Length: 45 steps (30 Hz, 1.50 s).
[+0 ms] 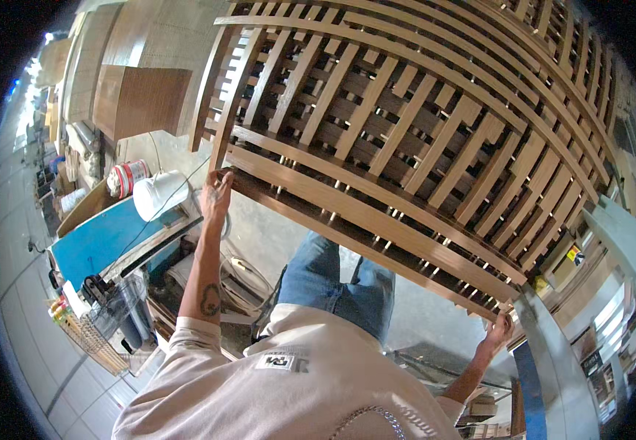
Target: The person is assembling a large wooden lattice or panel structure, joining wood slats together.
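A long wooden slatted panel [332,213], brown with parallel rails and short spindles between them, spans the space in front of me. My left hand [218,192] is closed on its near left corner, fingers wrapped round the edge. At the near right end, my right hand [499,331] grips the corner of the same panel. Both arms are spread wide. Right behind it, more slatted wooden panels [406,110] stand close together in rows; whether the held panel touches them I cannot tell.
To the left stand a brown wooden box [142,99], a white bucket [161,194], a red-and-white bucket [127,178] and a blue board [105,238]. A thin cable crosses the board. On the right rises a pale grey machine or post [563,367].
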Tool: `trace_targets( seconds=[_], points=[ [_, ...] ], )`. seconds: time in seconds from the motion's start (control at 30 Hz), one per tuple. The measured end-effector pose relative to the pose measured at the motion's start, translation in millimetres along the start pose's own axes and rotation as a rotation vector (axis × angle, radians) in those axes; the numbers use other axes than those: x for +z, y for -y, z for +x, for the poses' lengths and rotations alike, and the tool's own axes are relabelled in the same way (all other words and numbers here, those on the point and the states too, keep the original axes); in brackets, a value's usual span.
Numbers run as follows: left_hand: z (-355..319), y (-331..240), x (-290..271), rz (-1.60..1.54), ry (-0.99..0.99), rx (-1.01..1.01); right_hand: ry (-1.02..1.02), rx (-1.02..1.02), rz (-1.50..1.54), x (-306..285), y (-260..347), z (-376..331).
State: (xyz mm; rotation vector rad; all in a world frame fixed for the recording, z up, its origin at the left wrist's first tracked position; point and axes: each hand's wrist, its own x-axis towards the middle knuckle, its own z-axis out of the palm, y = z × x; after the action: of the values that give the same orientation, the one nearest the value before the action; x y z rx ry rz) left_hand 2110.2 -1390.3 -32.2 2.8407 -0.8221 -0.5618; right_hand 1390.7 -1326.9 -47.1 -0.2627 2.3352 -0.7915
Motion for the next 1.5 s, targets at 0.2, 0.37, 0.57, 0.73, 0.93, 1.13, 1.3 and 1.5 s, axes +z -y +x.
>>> trace_targets(
  seconds=[0.2,0.37,0.57,0.73,0.93,1.13,1.3,1.5],
  points=[
    [6,16,6,-0.200,0.070,0.041,0.119,-0.079,0.020,7,21,-25],
    [10,14,-5,-0.259,0.105,0.048,0.176,-0.097,-0.063,12,41,-45],
    [30,47,4,-0.310,0.137,0.126,0.164,-0.051,-0.125,13,36,-38],
    [25,43,7,-0.497,0.094,0.133,0.171,-0.040,-0.142,13,34,-36],
    [24,21,-4,-0.423,0.170,0.125,0.195,-0.059,-0.165,5,33,-22],
    [86,-7,-16,-0.272,0.052,0.137,-0.035,-0.628,-0.675,45,100,8],
    [167,-146,12,0.074,-0.155,0.699,0.084,-0.905,-0.728,184,205,33],
    [228,-250,70,0.205,-0.090,1.007,0.223,-1.467,-0.876,332,268,0]
  ],
)
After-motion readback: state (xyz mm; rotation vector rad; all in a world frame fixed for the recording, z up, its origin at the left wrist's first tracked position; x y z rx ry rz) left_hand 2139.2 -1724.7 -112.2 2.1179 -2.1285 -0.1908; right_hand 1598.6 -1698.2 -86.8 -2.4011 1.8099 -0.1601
